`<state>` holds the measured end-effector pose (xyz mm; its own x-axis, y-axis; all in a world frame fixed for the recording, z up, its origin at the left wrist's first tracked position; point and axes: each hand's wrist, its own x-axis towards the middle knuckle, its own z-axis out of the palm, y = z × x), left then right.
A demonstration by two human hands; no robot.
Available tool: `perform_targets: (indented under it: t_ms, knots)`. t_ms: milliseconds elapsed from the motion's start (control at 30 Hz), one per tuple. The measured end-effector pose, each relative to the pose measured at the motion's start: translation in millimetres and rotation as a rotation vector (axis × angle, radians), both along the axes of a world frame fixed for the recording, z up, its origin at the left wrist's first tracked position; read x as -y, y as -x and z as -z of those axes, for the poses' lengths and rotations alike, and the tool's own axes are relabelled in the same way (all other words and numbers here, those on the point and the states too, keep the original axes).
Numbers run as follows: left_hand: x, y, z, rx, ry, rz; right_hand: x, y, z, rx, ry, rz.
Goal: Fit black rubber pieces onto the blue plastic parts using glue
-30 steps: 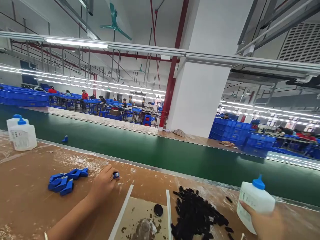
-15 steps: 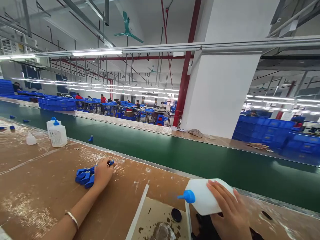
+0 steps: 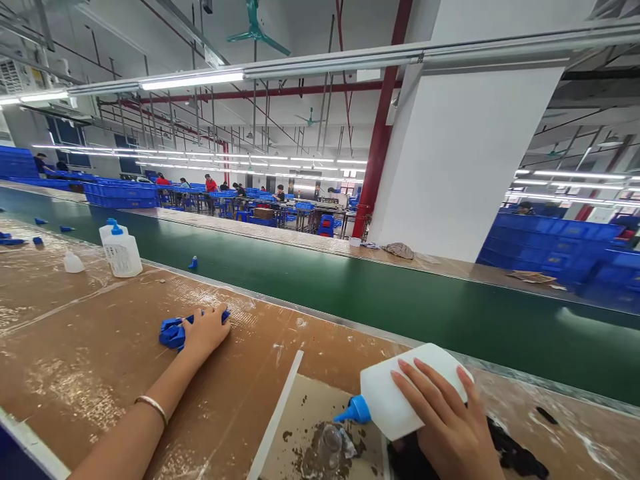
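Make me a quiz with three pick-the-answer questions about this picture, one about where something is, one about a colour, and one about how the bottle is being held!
1. Where does the left hand rest?
A. on the pile of blue parts
B. on the green belt
C. on the white pillar

2. What colour is the nozzle of the bottle in the right hand?
A. red
B. blue
C. yellow

3. How is that bottle held?
A. standing upright
C. upside down in the air
B. tipped on its side, nozzle pointing left and down

Answers:
1 A, the fingers lie over the blue pieces on the brown table.
2 B, the tip is bright blue against the white body.
3 B, the bottle lies sideways under the hand with its nozzle towards the gluey tray.
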<state>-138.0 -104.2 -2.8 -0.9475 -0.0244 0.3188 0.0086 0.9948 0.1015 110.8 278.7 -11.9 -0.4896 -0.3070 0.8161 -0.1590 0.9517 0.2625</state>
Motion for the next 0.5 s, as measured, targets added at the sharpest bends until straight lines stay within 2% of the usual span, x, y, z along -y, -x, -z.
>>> perform_targets:
  t_ms: [167, 267, 400, 500]
  knots:
    - [-3.3, -0.5, -0.9, 0.036, -0.001, 0.005, -5.9, -2.3, -2.0, -0.026, -0.106, 0.019]
    - [-5.0, 0.0, -1.9, 0.046, -0.006, -0.002, -3.9, -6.0, -7.2, -0.058, -0.079, 0.033]
    - [-3.9, 0.7, -1.6, 0.045, -0.008, -0.001, 2.6, -10.2, -13.6, -0.056, 0.052, 0.037]
    - [-2.3, -0.8, -1.1, 0.04, -0.001, 0.001, 5.0, -10.8, -16.6, -0.069, 0.003, 0.038]
